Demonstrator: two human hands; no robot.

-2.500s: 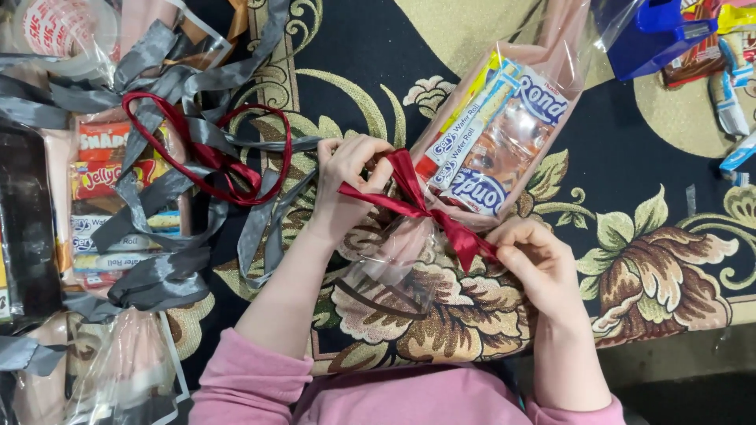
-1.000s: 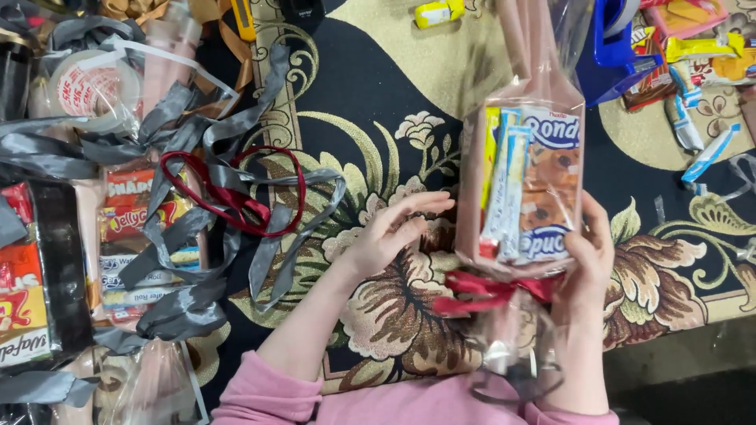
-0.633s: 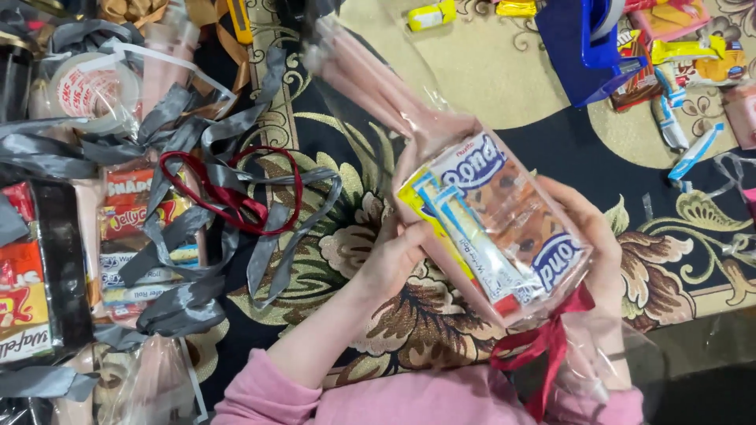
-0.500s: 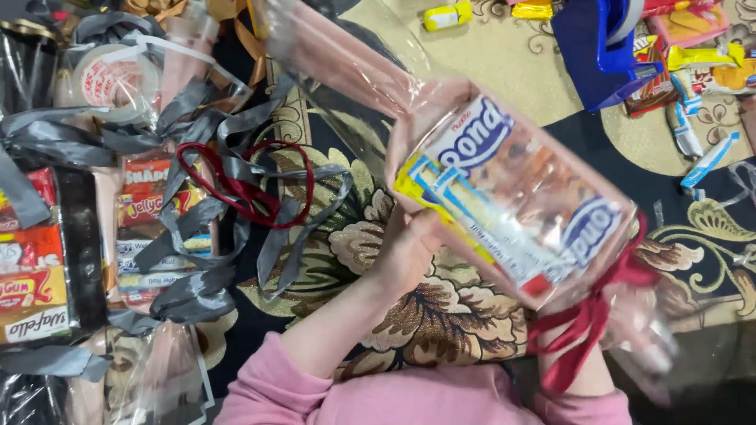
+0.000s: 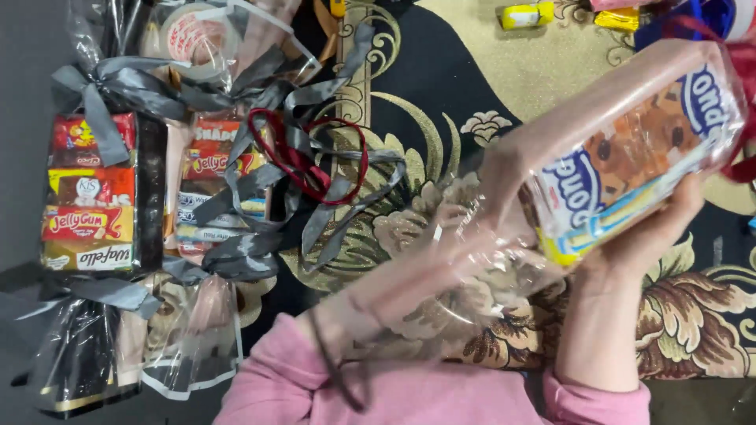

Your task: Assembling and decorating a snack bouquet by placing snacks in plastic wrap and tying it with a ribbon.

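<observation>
A clear cellophane bag of snack packs (image 5: 630,157) is held tilted on its side at the right, above the floral carpet. Its red ribbon (image 5: 736,169) shows at the far right end. My right hand (image 5: 646,236) cups the bag from below. My left hand (image 5: 504,169) is blurred by motion and sits at the bag's left end, seen through the loose cellophane tail (image 5: 441,283). Both pink sleeves fill the bottom edge.
Finished snack bundles tied with grey ribbon (image 5: 94,197) lie at the left. A heap of loose grey ribbons (image 5: 339,205) and a red ribbon loop (image 5: 315,157) sits beside them. Small wrapped sweets (image 5: 528,14) and a blue object (image 5: 709,16) lie at the top right.
The tied bag was lifted off the carpet and turned from upright onto its side. It has swung up and to the right, its ribbon end now pointing right.
</observation>
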